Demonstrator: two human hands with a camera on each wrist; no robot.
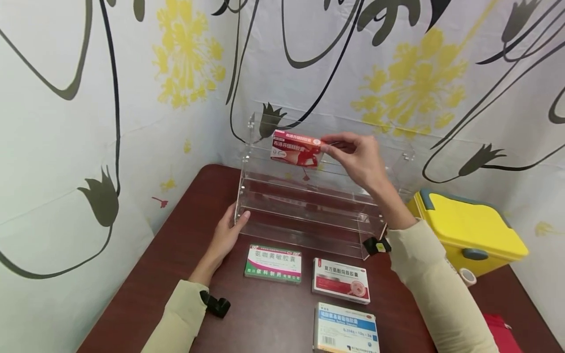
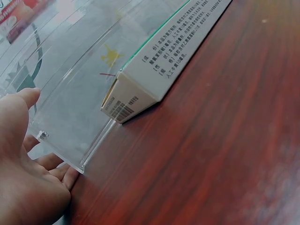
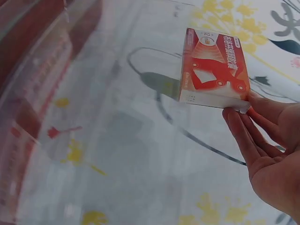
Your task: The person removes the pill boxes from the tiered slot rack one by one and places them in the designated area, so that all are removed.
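My right hand pinches a red medicine box by its right end, in front of the upper tiers of a clear acrylic display rack. In the right wrist view thumb and fingers hold one end of the red box. My left hand grips the rack's left side panel near its lower front. The left wrist view shows the thumb on one side of the clear panel and the other fingers beyond it. A green and white medicine box lies on the table just before the rack.
On the dark red table lie a red and white medicine box and a blue and white one. A yellow box with a lid stands at the right, beside a small white roll and a red item. Patterned wall covering rises behind.
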